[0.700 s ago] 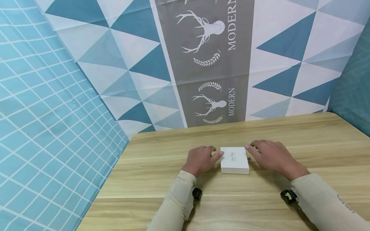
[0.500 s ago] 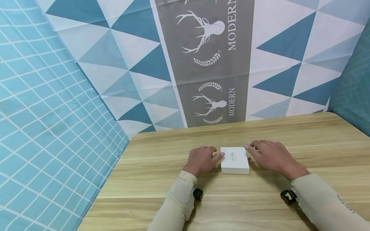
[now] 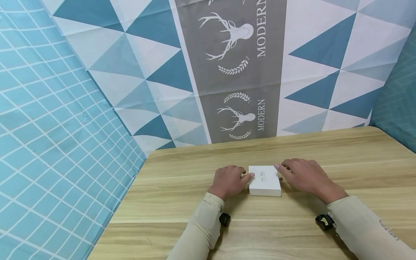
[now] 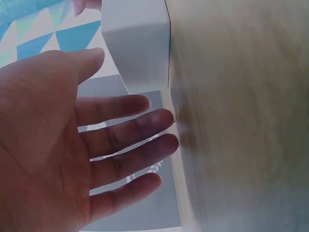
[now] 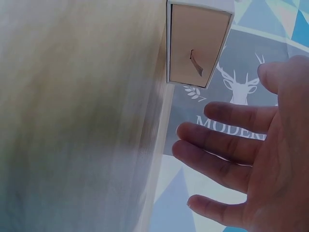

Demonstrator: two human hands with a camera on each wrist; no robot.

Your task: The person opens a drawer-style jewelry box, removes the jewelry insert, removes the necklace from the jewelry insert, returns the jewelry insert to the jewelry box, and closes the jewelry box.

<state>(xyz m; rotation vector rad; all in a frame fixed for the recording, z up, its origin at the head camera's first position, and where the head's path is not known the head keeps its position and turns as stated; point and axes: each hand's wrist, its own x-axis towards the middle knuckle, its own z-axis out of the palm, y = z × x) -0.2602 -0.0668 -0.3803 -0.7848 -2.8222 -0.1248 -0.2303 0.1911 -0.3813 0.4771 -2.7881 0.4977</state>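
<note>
A small flat white box [image 3: 264, 180] with fine printed lettering on its lid lies on the wooden table. In the right wrist view its end shows a pinkish-tan drawer front [image 5: 199, 46] with a short brown ribbon tab [image 5: 197, 65]. My left hand [image 3: 230, 181] is at the box's left side, its thumb near the top edge and its fingers spread, holding nothing. At the right side is my right hand [image 3: 303, 176], the thumb by the far right corner, fingers loosely extended and apart from the tab.
The wood-grain table [image 3: 266, 227] stretches around the box. Behind it hangs a patterned cloth [image 3: 240, 79] with triangles and deer heads. A blue grid cloth [image 3: 58, 137] lines the left, and a teal cloth [image 3: 398, 97] stands at the right.
My left hand has shifted slightly right, its thumb closer over the box's left edge. The right hand and the box look nearly still.
</note>
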